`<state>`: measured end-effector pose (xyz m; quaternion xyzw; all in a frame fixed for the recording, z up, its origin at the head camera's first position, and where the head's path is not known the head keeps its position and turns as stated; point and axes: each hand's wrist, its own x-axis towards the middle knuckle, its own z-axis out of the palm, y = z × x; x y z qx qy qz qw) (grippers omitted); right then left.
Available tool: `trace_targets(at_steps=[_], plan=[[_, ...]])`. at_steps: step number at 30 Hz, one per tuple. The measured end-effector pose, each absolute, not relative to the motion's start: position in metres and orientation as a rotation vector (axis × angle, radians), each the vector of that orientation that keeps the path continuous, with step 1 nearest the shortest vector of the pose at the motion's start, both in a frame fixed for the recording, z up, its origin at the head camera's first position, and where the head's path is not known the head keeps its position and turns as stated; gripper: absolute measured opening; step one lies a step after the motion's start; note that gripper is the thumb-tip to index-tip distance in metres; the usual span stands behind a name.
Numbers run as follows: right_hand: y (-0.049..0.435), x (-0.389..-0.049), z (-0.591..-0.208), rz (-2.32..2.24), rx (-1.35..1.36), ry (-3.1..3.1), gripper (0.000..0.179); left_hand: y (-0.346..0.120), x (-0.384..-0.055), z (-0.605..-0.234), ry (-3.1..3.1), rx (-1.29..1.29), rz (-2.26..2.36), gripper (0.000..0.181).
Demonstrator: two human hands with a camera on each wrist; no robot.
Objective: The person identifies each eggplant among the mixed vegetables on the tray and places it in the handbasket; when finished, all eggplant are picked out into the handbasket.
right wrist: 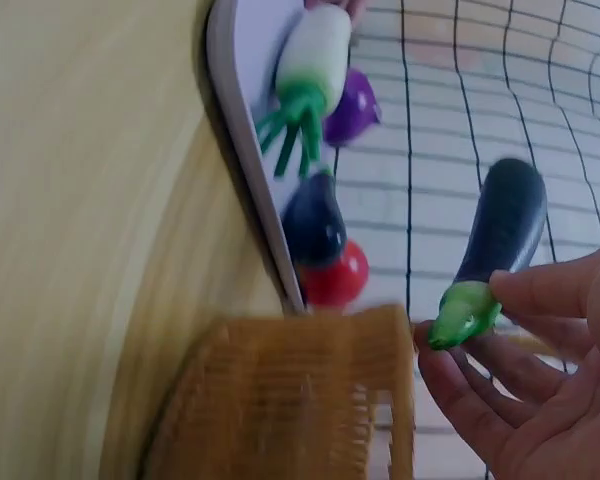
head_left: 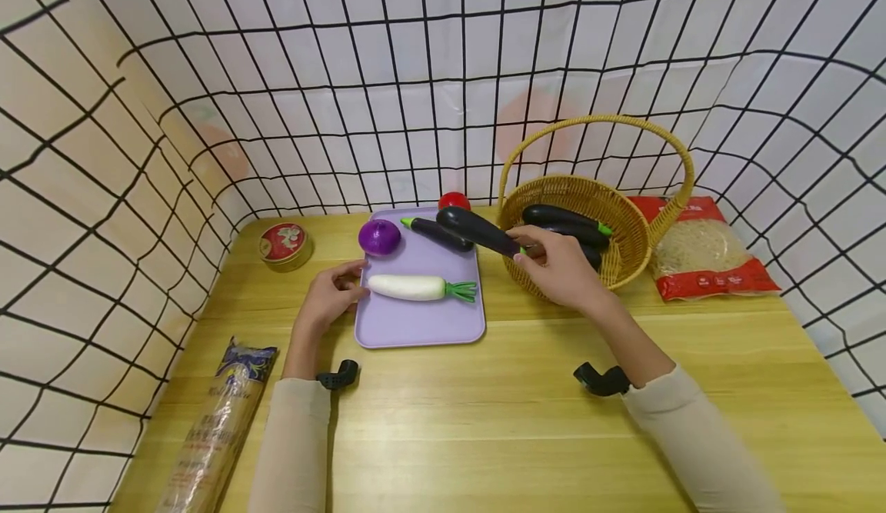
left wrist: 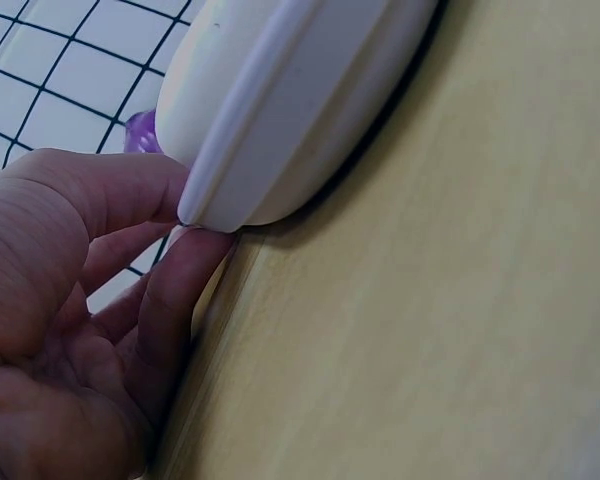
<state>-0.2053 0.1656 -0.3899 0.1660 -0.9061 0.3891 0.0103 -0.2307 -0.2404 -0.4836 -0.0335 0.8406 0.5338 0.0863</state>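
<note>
My right hand (head_left: 562, 265) pinches an eggplant (head_left: 477, 230) by its green stem end, beside the basket's left rim. The eggplant's dark body points left over the tray; in the right wrist view the green cap (right wrist: 467, 310) shows between thumb and fingers. My left hand (head_left: 332, 294) pinches the left rim of the lilac tray (head_left: 415, 328), thumb and fingertips at its edge (left wrist: 212, 205). On that tray lie a white radish (head_left: 407, 287) with green leaves, a purple onion (head_left: 379, 237), another eggplant (head_left: 438, 234) and, at the back corner, a red round vegetable (head_left: 454, 201).
A wicker basket (head_left: 626, 273) with a tall handle holds more eggplants (head_left: 564, 217). Behind it at right lies a red-and-clear food packet (head_left: 706, 248). A round tin (head_left: 285, 246) stands at the back left, and a long noodle packet (head_left: 218, 428) lies front left. Black wire grid (head_left: 429, 82) surrounds the table.
</note>
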Motion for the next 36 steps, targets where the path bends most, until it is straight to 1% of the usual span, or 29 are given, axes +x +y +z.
trace_targets(at_steps=[10,19,29,36], plan=[[0.224,-0.197,-0.385,1.140,0.455,-2.874,0.037,-0.243,-0.232,-0.484,2.522,-0.092,1.596,0.060],[0.260,-0.199,-0.391,0.991,0.382,-2.934,0.038,-0.244,-0.232,-0.484,2.537,-0.091,1.592,0.059],[0.273,-0.205,-0.399,0.713,0.452,-3.125,0.036,-0.243,-0.231,-0.485,2.532,-0.088,1.586,0.060],[0.269,-0.212,-0.403,0.727,0.475,-3.201,0.033,-0.241,-0.233,-0.485,2.522,-0.089,1.577,0.060]])
